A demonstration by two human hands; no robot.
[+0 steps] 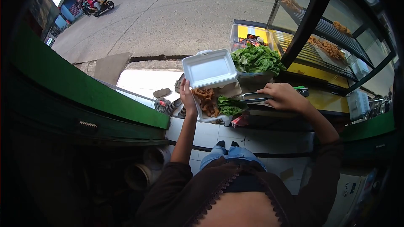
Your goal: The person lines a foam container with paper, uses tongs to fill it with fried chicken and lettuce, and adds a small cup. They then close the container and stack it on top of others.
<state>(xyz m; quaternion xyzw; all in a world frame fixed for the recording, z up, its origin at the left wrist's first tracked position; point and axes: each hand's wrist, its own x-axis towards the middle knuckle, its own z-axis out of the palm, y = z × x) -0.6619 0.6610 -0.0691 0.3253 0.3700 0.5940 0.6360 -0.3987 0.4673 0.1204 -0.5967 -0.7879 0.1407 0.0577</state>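
While holding the open foam box (236, 87) in front of the body, grips its left side with the left hand (186, 94), bending the fingers around the wall near the hinge of the raised lid (210, 68). With the right hand (280, 94), closes fingers and thumb around the metal tongs (251, 97), green at the far end, and reaches leftward with the tips into the leafy greens (229, 107) at the right of the box, beside the browned fried pieces (206, 96). Cannot tell whether any leaf is pinched between the tips. Shows no readable brand on the plain white lid. Just beyond, to the right, see a heap of lettuce (257, 59) and, behind it, a clear tub (234, 38) with red and black packets (253, 40), printed too small to read. Farther right, see fried food (330, 51) inside the glass display case (313, 12). Low at the right, notice dark lettering on a pale carton (348, 190), but cannot make out the word.
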